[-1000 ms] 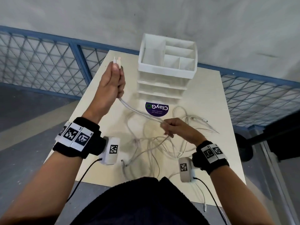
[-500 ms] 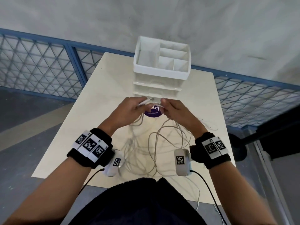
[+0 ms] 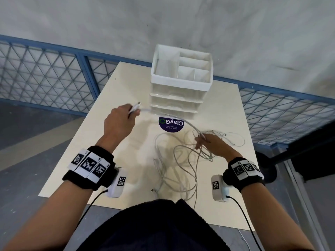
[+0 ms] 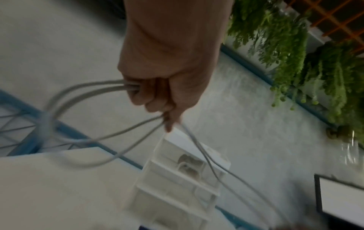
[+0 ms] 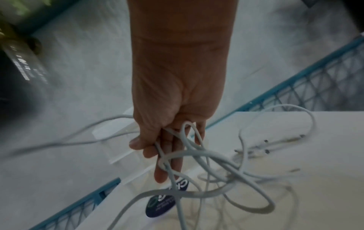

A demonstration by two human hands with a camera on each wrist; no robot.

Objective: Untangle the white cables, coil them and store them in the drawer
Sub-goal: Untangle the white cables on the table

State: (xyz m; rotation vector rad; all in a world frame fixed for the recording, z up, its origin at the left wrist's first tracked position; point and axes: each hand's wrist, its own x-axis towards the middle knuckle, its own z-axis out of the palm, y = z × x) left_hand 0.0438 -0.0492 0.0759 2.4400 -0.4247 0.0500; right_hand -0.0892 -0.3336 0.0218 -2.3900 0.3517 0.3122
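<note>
white cables (image 3: 181,165) lying tangled on the tabletop (image 3: 126,142) nearest the person | right grip (image 3: 213,145) pinching strands above the tangle | left grip (image 3: 119,120) clenching a doubled cable end, lifted left of the drawer unit (image 3: 179,84) | purple sticker (image 3: 171,124) lying before the closed drawers

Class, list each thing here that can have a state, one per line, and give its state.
Left hand: grips folded cable end.
Right hand: grips cable strands.
White cables: tangled on table, uncoiled.
Drawer unit: all three drawers closed.
Top tray: compartments hold nothing visible.
</note>
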